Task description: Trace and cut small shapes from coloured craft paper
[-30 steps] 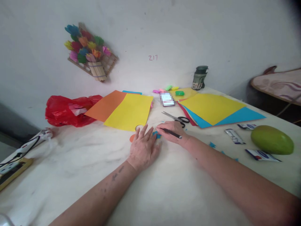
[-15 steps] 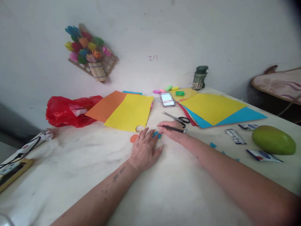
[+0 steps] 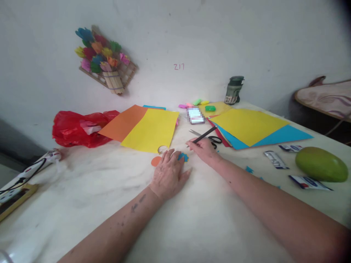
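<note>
Red plastic bag [image 3: 65,131], crumpled, left of the notched yellow sheet [image 3: 152,129]; pinkish-white item [image 3: 91,127] showing in its folds. Dark green bottle [image 3: 233,91] upright, behind and well right of the sheet; contents cannot be made out. Orange disc [image 3: 156,161], flat, just in front of the sheet's round notch. Blue cutout [image 3: 184,157], jagged-edged, in front and right of the sheet, partly covered by fingers. Black pen [image 3: 204,134], slim, slanted, right of the sheet. Left hand [image 3: 168,175] palm down, fingers slightly spread, tips over the cutout's left edge. Right hand [image 3: 204,149] pinches the pen near its lower end.
</note>
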`<state>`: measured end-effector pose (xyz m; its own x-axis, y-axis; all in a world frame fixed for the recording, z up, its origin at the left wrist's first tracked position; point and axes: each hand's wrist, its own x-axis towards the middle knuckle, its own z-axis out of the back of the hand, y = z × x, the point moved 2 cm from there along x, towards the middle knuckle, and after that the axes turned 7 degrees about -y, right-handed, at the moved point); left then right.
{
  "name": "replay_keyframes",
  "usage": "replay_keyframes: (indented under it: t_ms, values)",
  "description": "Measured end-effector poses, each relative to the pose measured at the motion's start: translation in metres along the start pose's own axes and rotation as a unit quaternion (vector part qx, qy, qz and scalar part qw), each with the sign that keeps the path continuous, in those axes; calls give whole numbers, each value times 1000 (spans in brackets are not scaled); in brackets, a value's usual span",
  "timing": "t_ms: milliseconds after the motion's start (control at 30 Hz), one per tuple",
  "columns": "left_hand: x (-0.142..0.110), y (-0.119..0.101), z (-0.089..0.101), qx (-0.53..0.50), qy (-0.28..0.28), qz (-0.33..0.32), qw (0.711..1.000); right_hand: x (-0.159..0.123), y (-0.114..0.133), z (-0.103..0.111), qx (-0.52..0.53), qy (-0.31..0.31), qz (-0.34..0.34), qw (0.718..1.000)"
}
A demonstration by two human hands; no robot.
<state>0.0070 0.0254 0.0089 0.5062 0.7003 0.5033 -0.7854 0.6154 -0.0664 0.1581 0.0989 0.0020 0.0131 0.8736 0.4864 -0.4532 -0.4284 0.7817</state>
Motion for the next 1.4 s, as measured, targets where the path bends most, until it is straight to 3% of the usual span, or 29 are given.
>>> replay_keyframes:
  t_ms: [200, 500, 833, 1100, 1400]
  values:
    - [-3, 2, -4, 1, -5, 5, 1000, -1, -2, -4, 49, 41, -51, 997]
    - [-3, 1, -4, 9, -12, 10, 1000, -5, 2, -1, -130, -2, 29, 991]
    - [-4, 0, -4, 8, -20, 20, 1000, -7, 6, -1, -182, -10, 32, 983]
    - [-3, -2, -1, -5, -17, 21, 1000, -6, 3, -2, -140, -9, 54, 989]
    - [-1, -1, -2, 9, 10, -5, 1000, 1, -11, -8, -16, 45, -36, 998]
